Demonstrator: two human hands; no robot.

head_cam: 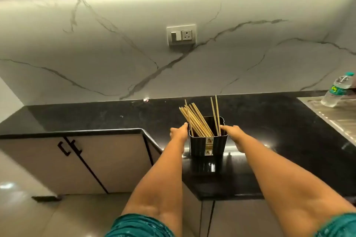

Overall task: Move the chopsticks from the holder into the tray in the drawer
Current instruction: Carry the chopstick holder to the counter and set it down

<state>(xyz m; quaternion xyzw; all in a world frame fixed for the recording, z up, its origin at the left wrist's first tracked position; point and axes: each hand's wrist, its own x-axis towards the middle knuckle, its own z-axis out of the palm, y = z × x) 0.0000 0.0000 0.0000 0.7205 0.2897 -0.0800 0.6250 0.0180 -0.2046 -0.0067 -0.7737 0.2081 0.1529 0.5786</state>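
My left hand [179, 133] and right hand [230, 132] cupped the holder [209, 143] on the tabletop [115, 117], steadying it; the chopsticks [194, 119] stood inside, none gripped.

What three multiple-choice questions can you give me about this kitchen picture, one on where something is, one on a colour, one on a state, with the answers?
1. Where does the dark ribbed rectangular holder stand?
A. On the black glossy countertop
B. On the floor
C. Inside an open drawer

2. What colour is the cap of the clear plastic water bottle?
A. Red
B. Green
C. Black

3. What is the state of the pale wooden chopsticks?
A. Lying flat on the counter
B. Held in the air by one hand
C. Standing in the holder, leaning

Answers: 1 A, since the holder's base rests on the counter between the left hand and the right hand. 2 B, since the cap at the bottle's top is green. 3 C, since their lower ends sit in the holder and the tops stick out, tilted.
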